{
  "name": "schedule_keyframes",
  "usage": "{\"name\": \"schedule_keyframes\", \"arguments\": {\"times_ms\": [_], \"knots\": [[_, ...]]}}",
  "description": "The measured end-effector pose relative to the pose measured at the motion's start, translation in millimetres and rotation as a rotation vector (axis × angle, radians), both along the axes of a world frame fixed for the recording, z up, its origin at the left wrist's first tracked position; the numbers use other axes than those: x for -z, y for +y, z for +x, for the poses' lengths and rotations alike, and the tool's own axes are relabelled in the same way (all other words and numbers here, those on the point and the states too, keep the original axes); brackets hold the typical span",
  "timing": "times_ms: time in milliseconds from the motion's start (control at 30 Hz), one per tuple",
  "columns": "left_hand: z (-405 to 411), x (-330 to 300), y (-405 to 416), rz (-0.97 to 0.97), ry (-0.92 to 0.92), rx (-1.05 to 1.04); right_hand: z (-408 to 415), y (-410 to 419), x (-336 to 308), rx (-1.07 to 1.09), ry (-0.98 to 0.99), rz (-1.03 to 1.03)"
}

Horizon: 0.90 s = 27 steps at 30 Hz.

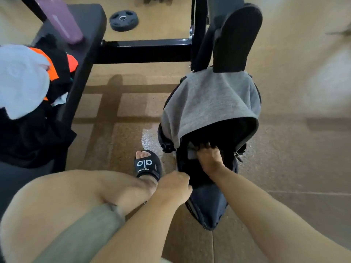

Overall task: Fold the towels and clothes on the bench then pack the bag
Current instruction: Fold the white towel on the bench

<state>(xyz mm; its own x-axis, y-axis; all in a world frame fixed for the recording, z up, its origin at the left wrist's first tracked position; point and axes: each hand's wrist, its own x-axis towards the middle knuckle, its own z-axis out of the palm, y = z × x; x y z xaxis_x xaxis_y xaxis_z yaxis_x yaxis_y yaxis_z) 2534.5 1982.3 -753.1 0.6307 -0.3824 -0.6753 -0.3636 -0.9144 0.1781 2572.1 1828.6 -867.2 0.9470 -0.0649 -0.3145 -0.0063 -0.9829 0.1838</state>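
Grey fleece-like fabric — a soft grey cloth (210,99) — is draped over the far part of the dark navy fabric bag (206,205) that stands open on the brown speckled floor (284,158) to your right. Your right hand (209,158) reaches into the bag's mouth, its fingers curled over something pale just under the grey cloth's edge; whether they actually grip it you cannot tell, since the fingertips vanish into the dark interior. Your left hand (174,186) is curled tight on the bag's near-left rim, pinching the fabric there. A black padded piece of gym equipment (237,37) rises behind the bag, touching the grey cloth's far edge. To the left, the black padded bench (89,35) carries a loose pile — a white towel (20,80) on the near side, an orange and black garment (58,67) just beyond it, and black clothing (28,137) spilling over the bench's near edge. A purple bottle (62,19) stands tilted at the bench's far end. On the far floor lies a black weight plate (123,20). Your foot in a black slide sandal (147,165) rests between the bench and the bag, just beside your left hand.
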Motion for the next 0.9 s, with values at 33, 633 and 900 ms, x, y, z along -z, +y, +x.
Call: {"name": "schedule_keyframes", "arguments": {"times_ms": [33,633,900], "knots": [[2,-7,1,-0.031,0.011,-0.018,2,-3,0,-0.011,0.047,-0.023],[89,-200,202,-0.409,-0.544,-0.556,34,159,-217,0.003,-0.250,1.012],[88,-162,336,-0.245,-0.448,-0.814,149,301,-265,-0.186,-0.020,1.036]]}}
